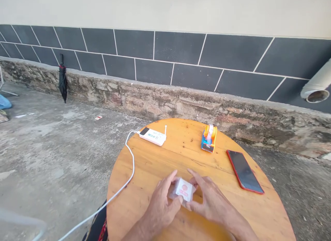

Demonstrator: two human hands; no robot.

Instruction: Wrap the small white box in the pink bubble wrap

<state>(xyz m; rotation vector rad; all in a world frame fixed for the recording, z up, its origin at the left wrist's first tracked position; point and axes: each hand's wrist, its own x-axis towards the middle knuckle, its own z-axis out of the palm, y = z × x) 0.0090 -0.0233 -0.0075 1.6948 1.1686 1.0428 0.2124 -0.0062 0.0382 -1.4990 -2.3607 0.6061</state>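
Note:
A small white box (185, 189) with a round pink mark and pink lettering sits between my two hands, low over the table. Clear, crinkled plastic film (173, 193) juts out around its sides. My left hand (164, 199) grips the left side, its thumb at the box's lower left corner. From the right, my right hand (207, 194) holds the wrap and edge between thumb and fingers. Some fingertips are hidden behind the box. Whether it touches the tabletop I cannot tell.
The round wooden table (144, 165) carries a white device (153, 136) with a cable (133, 161), a blue-and-orange tape dispenser (208, 139) and a red-edged phone (244, 172). Beyond stand a tiled wall (181, 47), a black umbrella (62, 80) and a pipe (317, 84).

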